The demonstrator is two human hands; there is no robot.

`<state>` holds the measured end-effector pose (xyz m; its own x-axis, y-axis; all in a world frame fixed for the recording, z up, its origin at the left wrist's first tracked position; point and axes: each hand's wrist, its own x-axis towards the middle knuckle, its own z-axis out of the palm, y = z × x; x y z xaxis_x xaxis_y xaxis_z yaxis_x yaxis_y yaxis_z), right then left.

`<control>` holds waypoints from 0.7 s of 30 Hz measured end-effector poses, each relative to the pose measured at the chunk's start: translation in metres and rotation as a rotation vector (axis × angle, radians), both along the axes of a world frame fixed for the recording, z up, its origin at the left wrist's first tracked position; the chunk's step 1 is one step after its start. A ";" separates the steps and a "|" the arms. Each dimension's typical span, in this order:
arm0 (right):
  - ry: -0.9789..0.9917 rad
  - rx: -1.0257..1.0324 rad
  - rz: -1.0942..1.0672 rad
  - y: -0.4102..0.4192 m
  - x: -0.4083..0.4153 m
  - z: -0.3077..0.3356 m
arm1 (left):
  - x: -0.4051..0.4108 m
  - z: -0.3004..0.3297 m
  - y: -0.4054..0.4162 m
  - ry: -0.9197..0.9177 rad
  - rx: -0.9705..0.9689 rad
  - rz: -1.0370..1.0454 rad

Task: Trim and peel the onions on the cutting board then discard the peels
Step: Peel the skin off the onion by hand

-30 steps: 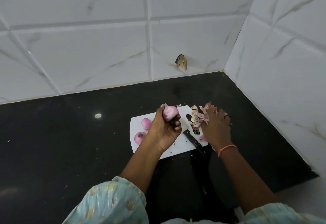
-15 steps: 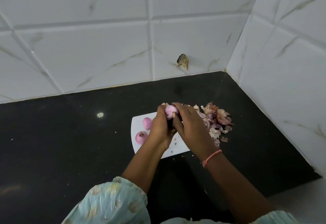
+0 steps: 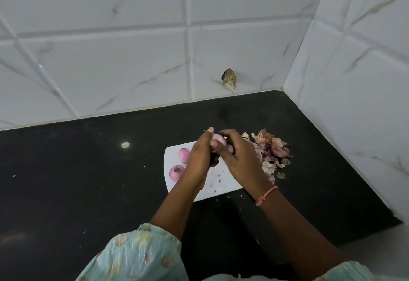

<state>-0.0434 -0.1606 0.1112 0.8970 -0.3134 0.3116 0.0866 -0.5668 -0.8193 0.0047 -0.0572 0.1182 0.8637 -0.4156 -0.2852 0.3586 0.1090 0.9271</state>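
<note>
An onion (image 3: 218,143) is held above the cutting board (image 3: 218,184), the left hand (image 3: 199,159) in a curled grip round it and the right hand (image 3: 240,159) pinching its top. Two peeled onions (image 3: 180,163) lie on the board; peels (image 3: 273,152) sit heaped on the tabletop (image 3: 88,181).

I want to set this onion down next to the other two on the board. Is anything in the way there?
Nothing visible blocks it. The held onion is above the cutting board; the two peeled onions sit at its left end, with bare board beside them, only small scraps.
</note>
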 end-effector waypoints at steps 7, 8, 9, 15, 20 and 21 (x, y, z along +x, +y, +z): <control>-0.027 -0.090 0.007 -0.002 0.000 -0.001 | -0.002 -0.009 0.000 -0.173 0.143 0.015; -0.016 -0.124 0.033 -0.004 0.000 0.000 | -0.001 -0.010 0.001 -0.195 0.143 0.011; -0.006 -0.158 0.058 -0.007 0.000 0.001 | 0.000 -0.011 0.003 -0.213 0.141 0.004; 0.040 -0.303 0.082 -0.011 0.001 -0.005 | 0.007 -0.015 0.003 -0.257 0.181 -0.011; 0.114 -0.262 0.163 -0.014 -0.002 -0.003 | 0.010 -0.016 0.005 -0.244 0.227 0.001; 0.119 -0.274 0.178 -0.014 -0.003 -0.004 | 0.010 -0.015 0.006 -0.278 0.240 -0.005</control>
